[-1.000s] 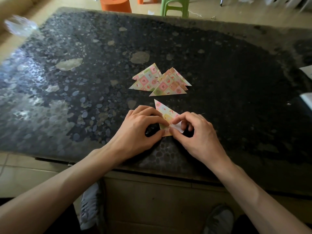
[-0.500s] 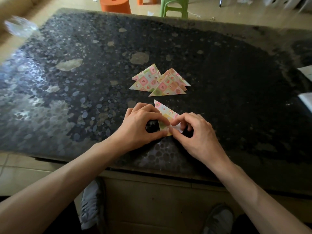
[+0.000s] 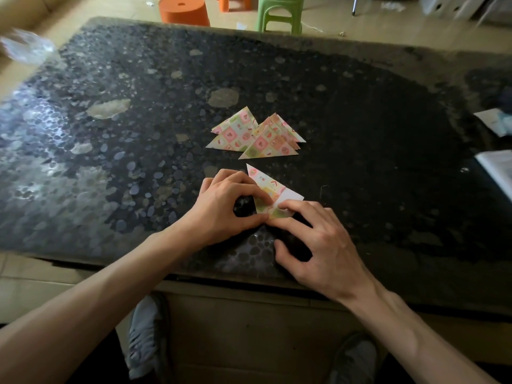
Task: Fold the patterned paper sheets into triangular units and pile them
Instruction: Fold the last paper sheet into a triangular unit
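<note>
A partly folded patterned paper sheet (image 3: 266, 187) lies on the dark pebbled table (image 3: 374, 134) near its front edge, its white underside showing at the right corner. My left hand (image 3: 224, 206) pinches the sheet's left lower edge between curled fingers and thumb. My right hand (image 3: 318, 239) presses the lower part of the sheet down with its stretched index finger, its thumb apart underneath. Beyond them sits a pile of several folded triangular units (image 3: 257, 135), fanned out and overlapping.
White papers (image 3: 496, 162) lie at the table's right edge. A crumpled clear plastic (image 3: 25, 48) sits at the far left corner. An orange stool (image 3: 184, 11) and a green stool (image 3: 278, 12) stand on the floor behind the table.
My right hand has uncurled and slid down and right along the sheet, now pressing with a flat finger. The sheet's white corner has come into view. My left hand keeps its pinch.
</note>
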A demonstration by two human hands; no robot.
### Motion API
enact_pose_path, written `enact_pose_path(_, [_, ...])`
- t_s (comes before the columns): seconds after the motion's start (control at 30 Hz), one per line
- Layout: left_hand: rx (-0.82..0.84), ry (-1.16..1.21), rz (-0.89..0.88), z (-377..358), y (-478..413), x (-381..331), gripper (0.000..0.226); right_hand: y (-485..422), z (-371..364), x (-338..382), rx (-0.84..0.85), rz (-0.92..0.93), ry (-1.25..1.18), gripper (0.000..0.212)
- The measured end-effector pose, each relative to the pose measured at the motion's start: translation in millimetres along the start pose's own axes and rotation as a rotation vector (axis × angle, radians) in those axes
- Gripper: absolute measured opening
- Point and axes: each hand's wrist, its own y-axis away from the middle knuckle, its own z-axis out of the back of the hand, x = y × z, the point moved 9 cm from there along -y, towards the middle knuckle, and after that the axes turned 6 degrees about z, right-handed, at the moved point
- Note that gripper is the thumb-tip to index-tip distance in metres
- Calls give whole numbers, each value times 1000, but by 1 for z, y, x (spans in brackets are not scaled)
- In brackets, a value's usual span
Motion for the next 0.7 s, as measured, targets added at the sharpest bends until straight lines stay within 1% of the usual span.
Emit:
enact_pose_path(0.13, [6,4,6,0,0,1,42,0,0,-1,-2,-5,2,37])
enact_pose_path(0.3, [23,16,14,-4,-1,4,55,-1,-1,-4,-7,-20,-15,35])
enact_pose_path(0.5, [22,11,24,-3,-1,4,51,-2,-2,-11,-30,-43,-49,32])
enact_pose_path(0.7, [36,20,9,-2,-1,4,52,-3,0,-15,-45,-84,-129,29])
